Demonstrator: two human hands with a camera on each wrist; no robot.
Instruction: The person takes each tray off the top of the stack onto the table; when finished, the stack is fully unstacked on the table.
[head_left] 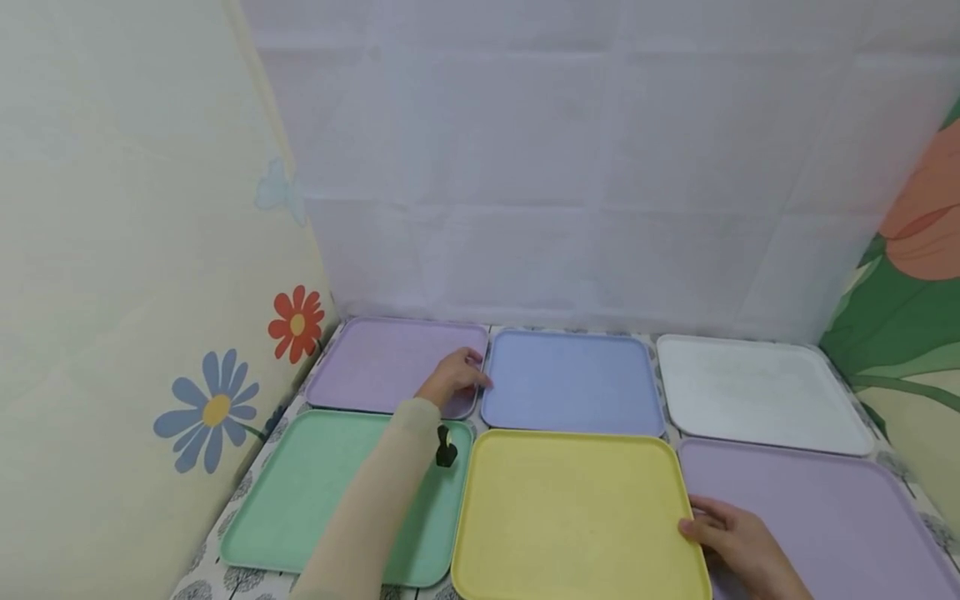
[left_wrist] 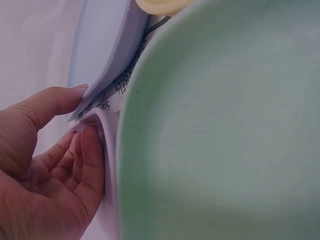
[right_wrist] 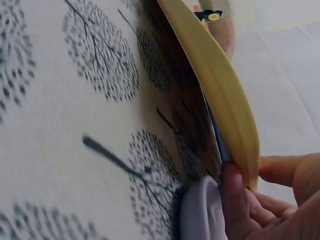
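Note:
At the right edge of the far-left purple tray, my left hand reaches across to the blue tray. Its thumb touches the blue tray's rim in the left wrist view, while loosely bent fingers rest against the purple tray's rim. My right hand pinches the right edge of the yellow tray, thumb on top. The right wrist view shows fingers under the yellow tray's rim, with that side tilted up off the patterned cloth.
A green tray lies under my left forearm. The white tray is at the far right, and another purple tray sits near right beside my right hand. A white sheet hangs behind; a flowered wall bounds the left.

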